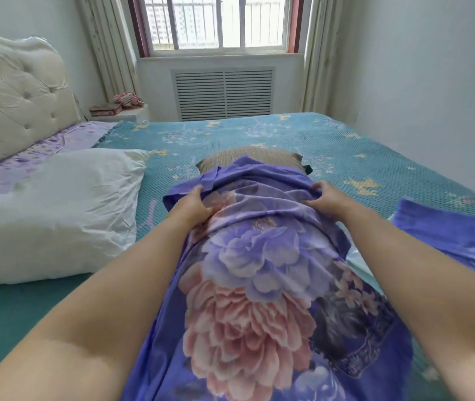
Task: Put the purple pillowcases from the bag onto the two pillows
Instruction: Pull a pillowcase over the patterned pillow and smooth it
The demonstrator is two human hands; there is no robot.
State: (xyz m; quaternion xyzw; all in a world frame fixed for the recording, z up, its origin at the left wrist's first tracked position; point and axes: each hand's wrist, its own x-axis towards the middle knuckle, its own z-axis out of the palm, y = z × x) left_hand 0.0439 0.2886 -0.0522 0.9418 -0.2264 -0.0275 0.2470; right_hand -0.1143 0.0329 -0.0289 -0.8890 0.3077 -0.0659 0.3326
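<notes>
My left hand (193,202) and right hand (327,195) each gripped the purple pillowcase (259,270), most of the way over the brown pillow (248,159). Next, I think, it needed pulling over the bare end.

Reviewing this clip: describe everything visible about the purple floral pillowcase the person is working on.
The purple floral pillowcase is thin, smooth-looking fabric printed with large lilac and pink flowers. It is pulled most of the way over a tan pillow, whose far end still sticks out of the open, bunched edge. It lies lengthwise on the teal bedspread, running away from the camera. The left hand and right hand each grip the gathered fabric near the opening, one on either side.
</notes>
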